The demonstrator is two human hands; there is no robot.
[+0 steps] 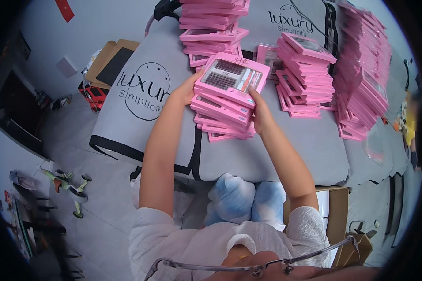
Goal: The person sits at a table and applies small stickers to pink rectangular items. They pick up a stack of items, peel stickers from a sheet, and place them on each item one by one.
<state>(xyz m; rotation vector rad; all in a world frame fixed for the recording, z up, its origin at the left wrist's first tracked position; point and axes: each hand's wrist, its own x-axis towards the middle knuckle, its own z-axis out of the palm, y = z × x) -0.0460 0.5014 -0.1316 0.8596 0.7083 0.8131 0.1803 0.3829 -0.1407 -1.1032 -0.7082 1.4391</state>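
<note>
A pink eyelash kit box with a clear window lies between my hands at the top of a short, uneven stack of similar pink boxes. Dark lash clusters and slim tools show through its window. My left hand grips the box's left edge, its fingers partly hidden. On the other side, my right hand has its thumb on the box's near right corner, and its fingers reach down beside the boxes below. How many boxes the hands bear cannot be told. The stack rests on a grey cloth-covered surface.
Behind my hands rises a tall stack of pink boxes. Another pink stack stands to the right, with a larger pile in plastic wrap beyond. An open cardboard carton sits by my right knee. A child's tricycle stands on the left floor.
</note>
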